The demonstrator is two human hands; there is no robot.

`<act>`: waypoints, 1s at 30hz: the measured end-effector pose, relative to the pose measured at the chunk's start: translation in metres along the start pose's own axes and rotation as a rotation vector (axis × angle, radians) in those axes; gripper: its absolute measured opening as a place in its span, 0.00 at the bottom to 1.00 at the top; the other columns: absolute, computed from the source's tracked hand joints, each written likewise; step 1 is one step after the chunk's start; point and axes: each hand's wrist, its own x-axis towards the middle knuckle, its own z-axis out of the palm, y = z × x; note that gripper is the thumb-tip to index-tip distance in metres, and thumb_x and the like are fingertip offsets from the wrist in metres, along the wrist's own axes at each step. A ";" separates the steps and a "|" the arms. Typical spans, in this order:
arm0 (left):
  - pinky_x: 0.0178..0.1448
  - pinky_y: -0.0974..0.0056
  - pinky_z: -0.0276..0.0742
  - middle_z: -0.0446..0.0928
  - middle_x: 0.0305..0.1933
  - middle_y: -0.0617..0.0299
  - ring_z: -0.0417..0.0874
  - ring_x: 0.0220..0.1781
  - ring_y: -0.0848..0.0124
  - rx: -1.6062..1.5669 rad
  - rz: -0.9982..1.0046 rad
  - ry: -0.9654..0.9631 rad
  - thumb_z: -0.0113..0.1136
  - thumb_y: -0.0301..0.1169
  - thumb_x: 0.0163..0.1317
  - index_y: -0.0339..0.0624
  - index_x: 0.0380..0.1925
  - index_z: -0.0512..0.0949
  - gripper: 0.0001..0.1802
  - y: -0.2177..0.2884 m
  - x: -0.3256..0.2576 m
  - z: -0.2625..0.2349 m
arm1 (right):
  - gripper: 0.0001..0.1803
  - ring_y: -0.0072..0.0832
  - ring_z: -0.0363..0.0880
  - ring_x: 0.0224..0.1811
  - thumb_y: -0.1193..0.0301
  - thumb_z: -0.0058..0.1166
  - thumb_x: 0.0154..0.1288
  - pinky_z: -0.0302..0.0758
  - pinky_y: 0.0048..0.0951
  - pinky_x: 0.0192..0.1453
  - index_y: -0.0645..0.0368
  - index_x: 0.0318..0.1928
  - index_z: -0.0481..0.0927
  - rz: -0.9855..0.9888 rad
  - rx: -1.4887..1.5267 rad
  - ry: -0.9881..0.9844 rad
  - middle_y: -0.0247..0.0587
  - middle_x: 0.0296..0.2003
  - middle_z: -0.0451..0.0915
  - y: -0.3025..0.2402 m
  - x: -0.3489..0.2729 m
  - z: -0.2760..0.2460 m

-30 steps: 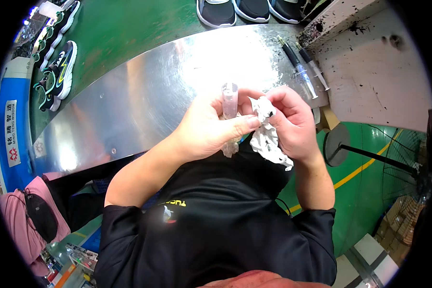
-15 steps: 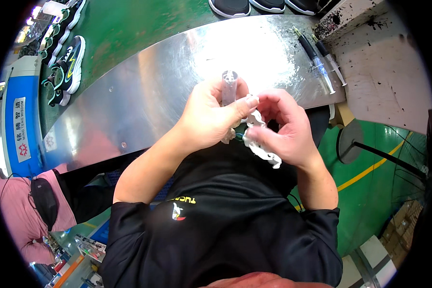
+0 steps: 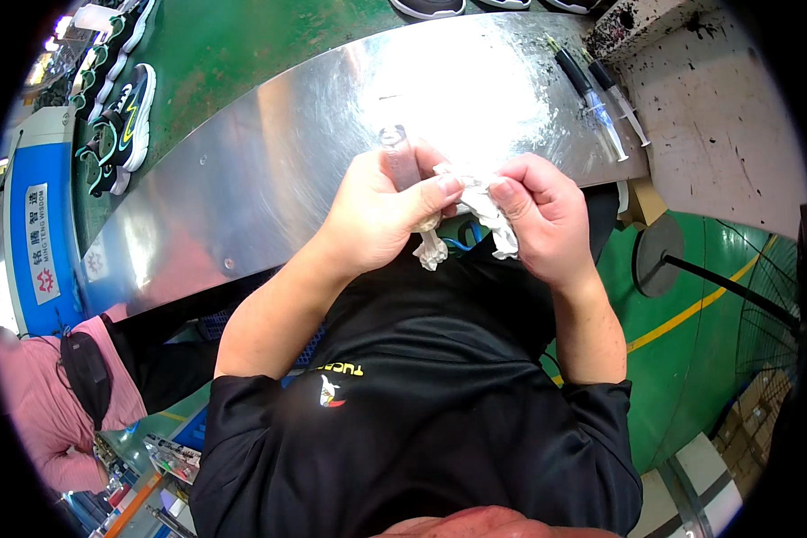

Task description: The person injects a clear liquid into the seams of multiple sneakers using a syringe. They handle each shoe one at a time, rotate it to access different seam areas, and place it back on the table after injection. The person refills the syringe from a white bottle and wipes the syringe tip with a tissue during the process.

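Head view: the left hand (image 3: 368, 215) has its fingers clamped round a clear tube (image 3: 401, 166), which leans up toward twelve o'clock just above centre. At four o'clock from the tube, white tissue (image 3: 491, 217) bridges the gap, the left thumb touching it. And the right hand (image 3: 551, 220), fingers pinched together on that tissue! Syringes (image 3: 590, 99) lie on the tabletop (image 3: 269, 170) between one and two o'clock; a shoe (image 3: 133, 130) sits at ten.
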 end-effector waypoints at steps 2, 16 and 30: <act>0.34 0.70 0.74 0.78 0.30 0.59 0.79 0.30 0.73 -0.045 0.039 0.011 0.61 0.27 0.60 0.36 0.33 0.75 0.06 -0.004 0.001 -0.001 | 0.08 0.15 0.68 0.26 0.72 0.52 0.67 0.67 0.19 0.30 0.65 0.34 0.78 0.038 0.079 0.002 0.31 0.23 0.74 0.000 0.000 -0.003; 0.45 0.69 0.70 0.73 0.34 0.59 0.74 0.37 0.74 0.046 -0.072 -0.218 0.52 0.45 0.62 0.36 0.40 0.69 0.20 -0.011 -0.036 0.008 | 0.04 0.17 0.72 0.25 0.78 0.56 0.62 0.69 0.18 0.31 0.67 0.35 0.78 -0.265 -0.470 0.176 0.37 0.25 0.78 -0.002 0.000 -0.016; 0.29 0.77 0.66 0.73 0.27 0.67 0.68 0.25 0.84 0.202 -0.117 -0.191 0.53 0.33 0.67 0.31 0.45 0.75 0.15 -0.020 -0.033 0.017 | 0.10 0.35 0.80 0.31 0.80 0.60 0.53 0.75 0.29 0.37 0.65 0.39 0.79 -0.527 -0.232 -0.100 0.48 0.31 0.81 -0.013 -0.013 -0.019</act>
